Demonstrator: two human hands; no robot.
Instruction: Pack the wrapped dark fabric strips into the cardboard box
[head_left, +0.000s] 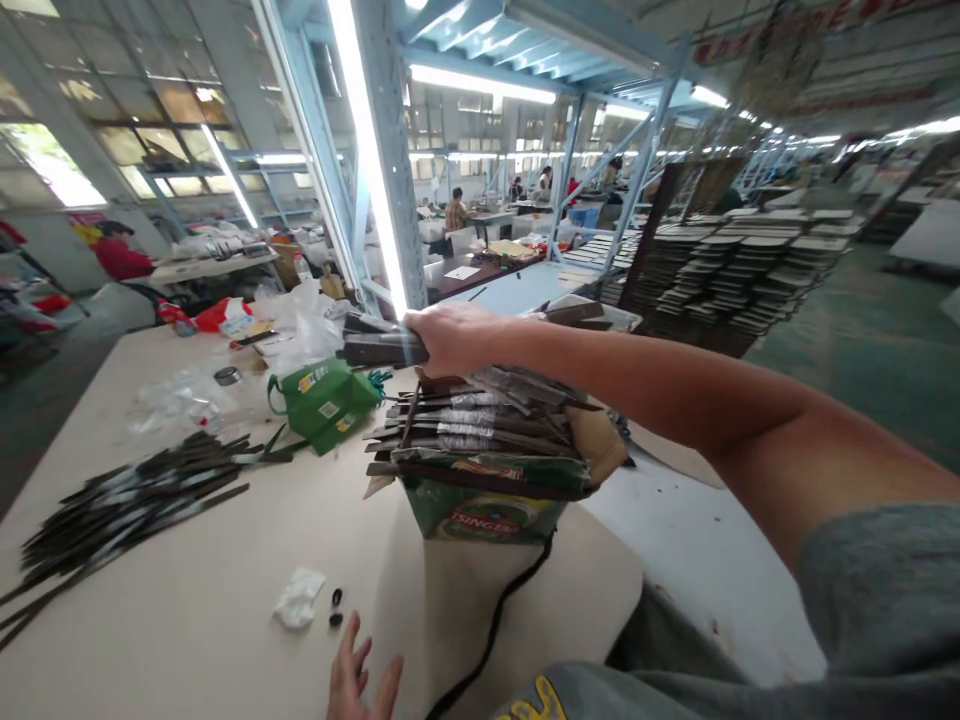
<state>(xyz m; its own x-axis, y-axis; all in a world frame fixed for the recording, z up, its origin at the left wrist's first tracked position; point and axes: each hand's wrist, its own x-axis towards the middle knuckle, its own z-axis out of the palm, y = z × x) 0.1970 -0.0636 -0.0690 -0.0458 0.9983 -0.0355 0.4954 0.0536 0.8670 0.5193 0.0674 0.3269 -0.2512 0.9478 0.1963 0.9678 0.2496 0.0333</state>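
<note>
Currently right hand (450, 338) grips a strip bundle (379, 345) above the box (487, 505); left hand (360, 685) spread empty, near desk (187, 600) edge.

Grey short-sleeved top with a yellow print, forearms and hands bare.

At four o'clock the right sleeve (885, 600) fills the corner: soft, mid-grey, faintly heathered knit, cut loose, with a rounded hem above the elbow. From there the arm is uncovered all the way to the right hand (450, 338), which shows just up from the middle towards eleven o'clock. Along the bottom edge at six o'clock lies the shirt front (592, 690), in the same grey cloth. It carries a yellow print (534, 703) with a dark outline, cut off by the frame and too partial to read. At seven o'clock the left hand (360, 685) is also bare, with only its fingers and upper part in sight.
</note>
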